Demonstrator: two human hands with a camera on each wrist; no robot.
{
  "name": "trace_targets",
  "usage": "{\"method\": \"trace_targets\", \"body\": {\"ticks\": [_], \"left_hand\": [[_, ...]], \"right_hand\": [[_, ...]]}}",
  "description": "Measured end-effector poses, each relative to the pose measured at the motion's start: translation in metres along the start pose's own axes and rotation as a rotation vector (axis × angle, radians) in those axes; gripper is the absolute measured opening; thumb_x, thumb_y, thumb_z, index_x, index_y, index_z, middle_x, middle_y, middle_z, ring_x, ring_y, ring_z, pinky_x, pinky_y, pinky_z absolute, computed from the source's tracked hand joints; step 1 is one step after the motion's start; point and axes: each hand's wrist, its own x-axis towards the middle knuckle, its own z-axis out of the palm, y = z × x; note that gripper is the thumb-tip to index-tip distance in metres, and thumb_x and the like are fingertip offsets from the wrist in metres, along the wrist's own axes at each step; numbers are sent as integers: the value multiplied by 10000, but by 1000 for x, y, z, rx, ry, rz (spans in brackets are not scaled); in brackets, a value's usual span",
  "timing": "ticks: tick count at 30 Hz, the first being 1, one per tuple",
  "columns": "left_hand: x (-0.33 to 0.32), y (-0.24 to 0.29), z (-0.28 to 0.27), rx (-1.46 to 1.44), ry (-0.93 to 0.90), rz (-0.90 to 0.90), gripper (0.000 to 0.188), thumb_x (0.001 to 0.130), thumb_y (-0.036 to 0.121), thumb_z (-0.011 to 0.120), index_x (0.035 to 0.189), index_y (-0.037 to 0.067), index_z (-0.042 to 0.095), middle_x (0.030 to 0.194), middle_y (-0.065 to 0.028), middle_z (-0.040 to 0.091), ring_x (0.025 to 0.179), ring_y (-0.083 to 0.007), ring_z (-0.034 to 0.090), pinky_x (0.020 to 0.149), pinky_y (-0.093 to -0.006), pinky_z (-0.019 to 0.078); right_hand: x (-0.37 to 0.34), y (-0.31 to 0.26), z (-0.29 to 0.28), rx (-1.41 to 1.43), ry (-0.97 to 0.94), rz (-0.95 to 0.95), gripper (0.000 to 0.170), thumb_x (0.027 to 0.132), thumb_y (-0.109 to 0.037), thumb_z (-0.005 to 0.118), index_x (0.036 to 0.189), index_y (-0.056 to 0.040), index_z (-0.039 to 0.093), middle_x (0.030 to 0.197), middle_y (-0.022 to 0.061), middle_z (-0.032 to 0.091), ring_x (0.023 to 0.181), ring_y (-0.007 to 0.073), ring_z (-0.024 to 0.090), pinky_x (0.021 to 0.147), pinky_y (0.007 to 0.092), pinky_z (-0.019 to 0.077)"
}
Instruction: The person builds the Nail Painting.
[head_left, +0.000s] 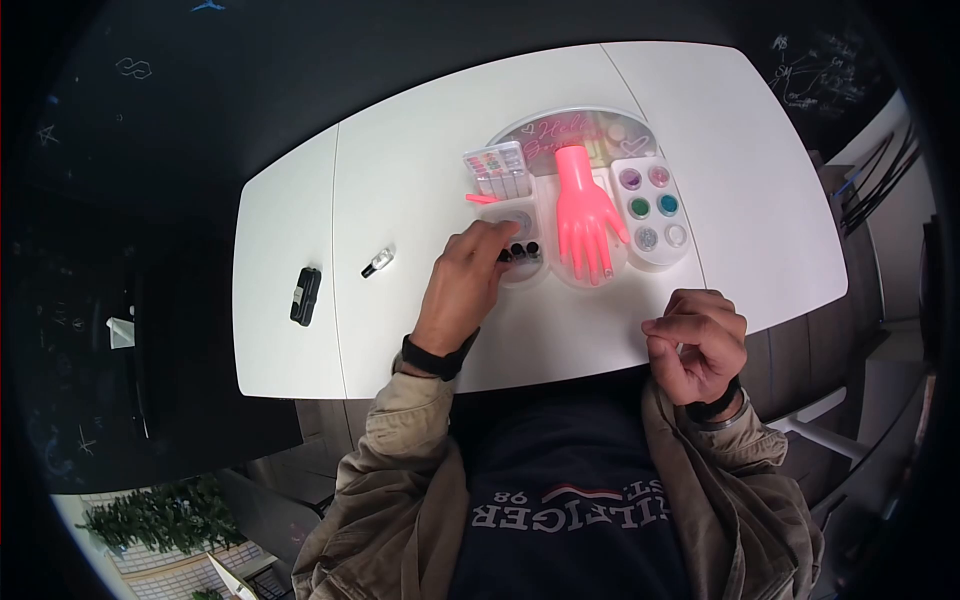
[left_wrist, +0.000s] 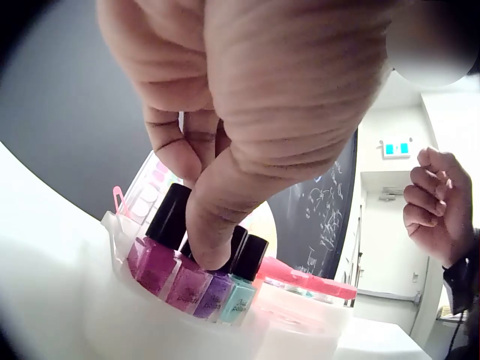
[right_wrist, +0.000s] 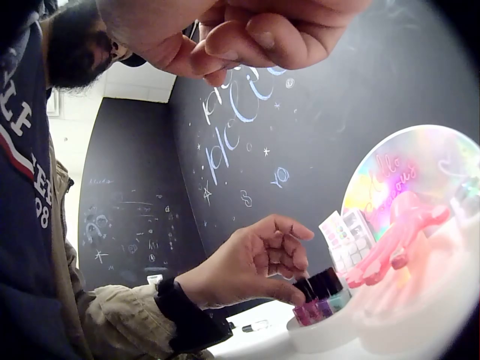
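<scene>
Four-sided small bottles of nail polish with black caps stand in a row in a white holder (left_wrist: 127, 300); pink, purple (left_wrist: 214, 296) and teal (left_wrist: 238, 300) ones show. My left hand (head_left: 462, 285) (right_wrist: 244, 262) reaches down over them, thumb and fingertips pinching one black cap, partly hidden behind the thumb in the left wrist view. My right hand (head_left: 700, 345) (left_wrist: 442, 206) is raised off the table's near edge, its fingers loosely curled, with nothing seen in it. A pink model hand (head_left: 585, 215) lies palm-down beside the bottles, fingers toward me.
Right of the model hand, a white tray (head_left: 655, 262) holds several round colored pots. A nail palette (head_left: 497, 170) and pink stick (head_left: 481, 199) are at the holder's back. A clear bottle (head_left: 380, 261) and black case (head_left: 305, 297) lie leftward. Behind stands a rounded shiny panel (right_wrist: 405, 161).
</scene>
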Motion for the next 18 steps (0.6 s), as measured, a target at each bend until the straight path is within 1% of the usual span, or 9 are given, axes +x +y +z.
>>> {"method": "trace_targets", "body": {"ticks": [7, 10, 13, 15, 16, 17, 18], "left_hand": [[1, 3, -1, 84, 11, 29, 503, 830, -49, 839, 1293, 62, 676, 1161, -136, 701, 957, -313, 735, 833, -438, 614], [1, 4, -19, 56, 89, 59, 465, 844, -5, 854, 1274, 62, 690, 1147, -135, 721, 955, -307, 737, 844, -420, 598], [-5, -14, -47, 53, 226, -61, 365, 878, 18, 848, 1217, 48, 716, 1077, -130, 741, 938, -280, 741, 826, -374, 585], [-16, -37, -64, 123, 316, -185, 245, 922, 13, 816, 1151, 26, 732, 980, -115, 754, 886, -232, 749, 788, -344, 582], [-25, -54, -68, 110, 390, -226, 156, 947, 12, 792, 1096, 20, 744, 939, -93, 765, 823, -188, 744, 739, -326, 584], [-31, -56, -75, 31, 431, -368, 131, 958, 33, 787, 1081, 21, 746, 942, -76, 779, 785, -159, 737, 701, -308, 580], [-40, -64, -80, 61, 439, -433, 124, 961, 58, 790, 1072, 21, 748, 944, -71, 784, 784, -159, 741, 693, -308, 578]], "right_hand": [[1, -1, 0, 3, 3, -4, 92, 825, 20, 761, 912, -5, 745, 642, 23, 638, 479, 150, 529, 488, 297, 406], [1, -1, 0, -12, 6, -8, 84, 825, 18, 760, 905, -7, 747, 636, 23, 635, 479, 152, 528, 494, 299, 409], [2, -3, 0, -24, 6, -3, 79, 826, 14, 762, 901, -9, 752, 629, 20, 631, 480, 154, 530, 504, 302, 419], [2, -3, 0, -25, 8, 2, 79, 826, 12, 763, 901, -11, 754, 623, 16, 626, 482, 155, 532, 511, 303, 425], [2, -3, 1, -23, 11, 3, 79, 826, 11, 763, 902, -11, 755, 620, 13, 623, 484, 155, 534, 514, 303, 427], [2, -3, 1, -23, 13, 4, 80, 826, 10, 764, 903, -11, 756, 617, 11, 620, 486, 155, 535, 517, 303, 430], [2, -3, 1, -39, 13, -3, 81, 825, 9, 765, 903, -14, 757, 613, 6, 615, 488, 156, 537, 522, 303, 432]]}}
